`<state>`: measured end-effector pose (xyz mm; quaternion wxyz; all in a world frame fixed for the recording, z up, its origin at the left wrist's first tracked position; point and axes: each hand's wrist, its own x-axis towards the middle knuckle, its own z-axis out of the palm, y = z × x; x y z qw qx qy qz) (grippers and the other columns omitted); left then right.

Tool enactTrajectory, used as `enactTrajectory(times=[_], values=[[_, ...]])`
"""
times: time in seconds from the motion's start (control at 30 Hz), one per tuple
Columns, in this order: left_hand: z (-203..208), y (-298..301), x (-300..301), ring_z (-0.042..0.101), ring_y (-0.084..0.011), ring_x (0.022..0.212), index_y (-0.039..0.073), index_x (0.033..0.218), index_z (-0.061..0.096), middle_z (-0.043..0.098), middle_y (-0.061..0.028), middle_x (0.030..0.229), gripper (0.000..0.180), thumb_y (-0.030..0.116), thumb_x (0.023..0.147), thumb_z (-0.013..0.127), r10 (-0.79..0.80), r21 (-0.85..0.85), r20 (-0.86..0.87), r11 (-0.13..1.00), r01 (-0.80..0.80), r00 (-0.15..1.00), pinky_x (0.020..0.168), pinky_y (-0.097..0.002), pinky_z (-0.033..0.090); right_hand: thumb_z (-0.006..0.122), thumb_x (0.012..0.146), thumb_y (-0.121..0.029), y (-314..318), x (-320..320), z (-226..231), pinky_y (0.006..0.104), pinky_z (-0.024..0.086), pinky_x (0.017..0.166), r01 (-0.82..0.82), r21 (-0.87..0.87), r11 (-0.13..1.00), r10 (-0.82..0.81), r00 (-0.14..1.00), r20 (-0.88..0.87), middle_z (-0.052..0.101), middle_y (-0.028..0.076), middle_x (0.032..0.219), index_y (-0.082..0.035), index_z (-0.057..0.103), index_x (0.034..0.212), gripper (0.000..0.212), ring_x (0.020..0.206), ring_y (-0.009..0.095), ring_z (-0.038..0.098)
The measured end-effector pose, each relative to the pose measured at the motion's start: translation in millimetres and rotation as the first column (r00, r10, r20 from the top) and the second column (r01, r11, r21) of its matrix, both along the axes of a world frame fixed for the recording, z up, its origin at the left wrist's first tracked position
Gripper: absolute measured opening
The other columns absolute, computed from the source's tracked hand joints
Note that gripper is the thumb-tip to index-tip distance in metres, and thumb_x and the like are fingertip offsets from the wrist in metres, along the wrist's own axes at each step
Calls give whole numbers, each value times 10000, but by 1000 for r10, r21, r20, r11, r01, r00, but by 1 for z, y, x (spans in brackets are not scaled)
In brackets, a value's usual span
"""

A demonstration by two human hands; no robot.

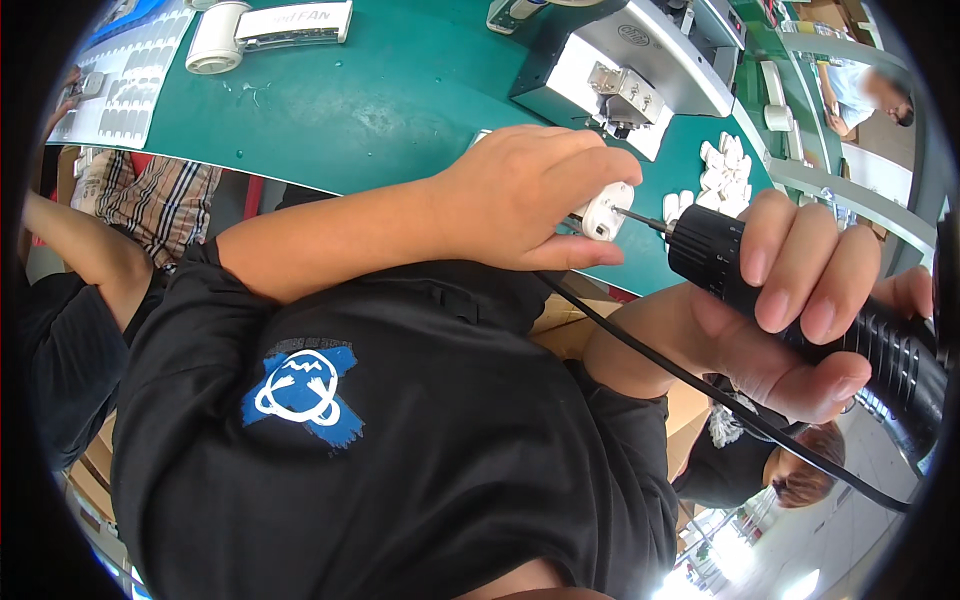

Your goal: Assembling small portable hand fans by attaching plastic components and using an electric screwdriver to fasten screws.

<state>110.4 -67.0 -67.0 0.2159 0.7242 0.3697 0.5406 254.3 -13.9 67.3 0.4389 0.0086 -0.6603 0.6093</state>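
Note:
My left hand [530,190] grips a small white plastic housing [604,226] between thumb and fingers, its rounded end turned toward the right. In my right hand [800,290] is a black electric screwdriver [708,252], with the fingers wrapped round its ribbed body. The screwdriver's thin metal bit [642,219] points left and its tip meets the face of the housing, at or very near a small hole. Whether a screw sits under the tip is too small to tell. My left palm and fingers hide the housing's other end.
On the green table [400,100] stands a grey machine with a metal fixture [625,95]. White plastic pieces [725,170] lie heaped beside it. A white cylindrical device [216,40] and a tray of grey parts [130,100] are at far left, near another person's arm [90,235]. A black cable [690,380] crosses below my hands.

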Motion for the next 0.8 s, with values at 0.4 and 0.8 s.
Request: enactTrajectory(times=[0.4, 0.8], values=[[4, 5, 4, 567, -279, 697, 78, 1062, 502, 545, -84, 799, 485, 369, 731, 703, 53, 59, 0, 997, -53, 999, 588, -359, 458, 690, 787, -220, 1, 2, -1, 272, 395, 614, 46, -14, 999, -47, 997, -59, 511, -20, 771, -152, 499, 1183, 445, 628, 104, 513], [0, 5, -6, 580, -290, 705, 2, 1099, 491, 580, -136, 873, 547, 370, 752, 698, 67, 112, 92, 991, -78, 993, 609, -334, 470, 567, 773, -19, 60, -18, -70, 395, 466, 615, 410, -57, 910, -413, 904, -106, 543, 140, 707, -15, 332, 1241, 523, 605, 219, 528]])
